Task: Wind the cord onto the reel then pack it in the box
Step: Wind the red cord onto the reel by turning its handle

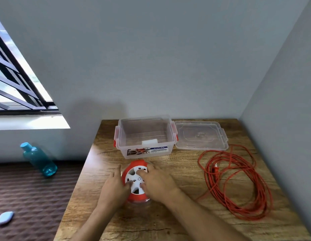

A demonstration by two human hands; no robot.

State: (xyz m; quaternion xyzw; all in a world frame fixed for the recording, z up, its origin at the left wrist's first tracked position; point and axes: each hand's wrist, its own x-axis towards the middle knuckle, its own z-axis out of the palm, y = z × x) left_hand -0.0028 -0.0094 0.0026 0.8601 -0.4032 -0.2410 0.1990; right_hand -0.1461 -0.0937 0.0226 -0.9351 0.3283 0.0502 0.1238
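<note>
A red and white cord reel (133, 173) lies flat on the wooden table (168, 221), just in front of the box. My left hand (114, 185) rests against its left side, thumb on the white face. My right hand (157, 182) lies over its right side with the fingers on the white face. The orange cord (238, 181) lies in a loose heap on the table's right half, its plug (215, 169) in the heap. One strand runs from the heap toward the reel and passes under my right forearm. The clear plastic box (145, 136) stands open at the back.
The box's clear lid (201, 135) lies flat right of the box. A wall bounds the table at the back and right. Off the table to the left are a teal bottle (39, 160), a small blue pad (5, 217) and a window (17, 84).
</note>
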